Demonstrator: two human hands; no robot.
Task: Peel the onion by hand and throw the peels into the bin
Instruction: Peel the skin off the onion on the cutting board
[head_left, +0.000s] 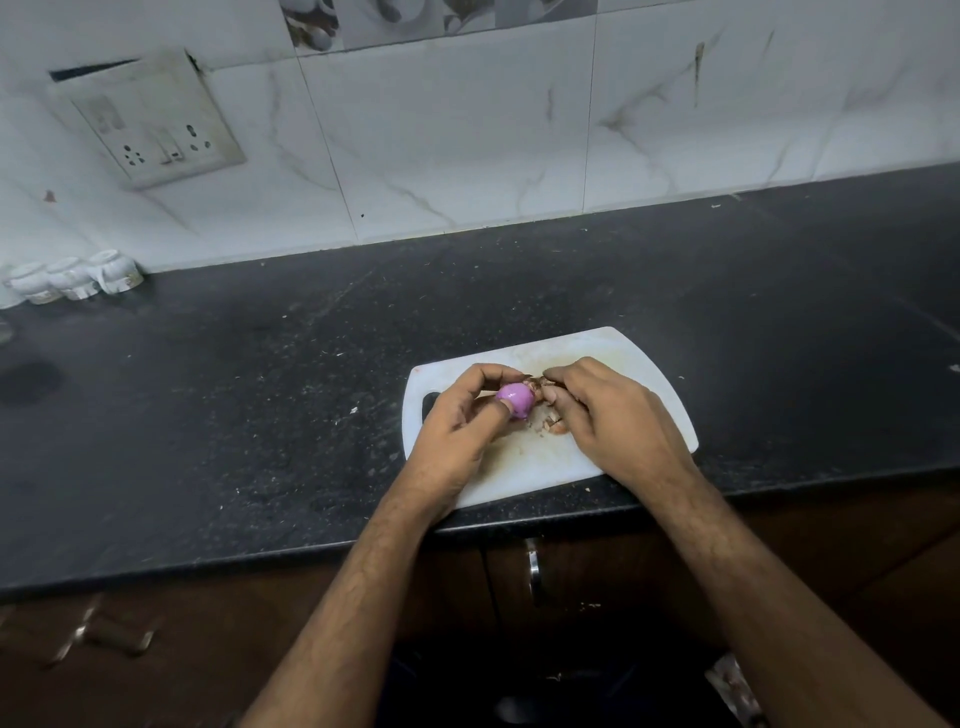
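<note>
A small purple onion (514, 399) is held just above a white cutting board (644, 364) near the counter's front edge. My left hand (462, 415) grips the onion from the left, thumb under it. My right hand (608, 415) pinches a brownish strip of peel (537, 383) at the onion's right end. More loose peel bits (550, 425) lie on the board below the onion. No bin can be made out for certain.
The black stone counter (260, 405) runs left and right, speckled with crumbs. Small white ceramic pots (72, 278) stand at the far left by the tiled wall. A socket plate (150, 119) is on the wall. Dark cabinet doors with a metal handle (532, 571) lie below the counter edge.
</note>
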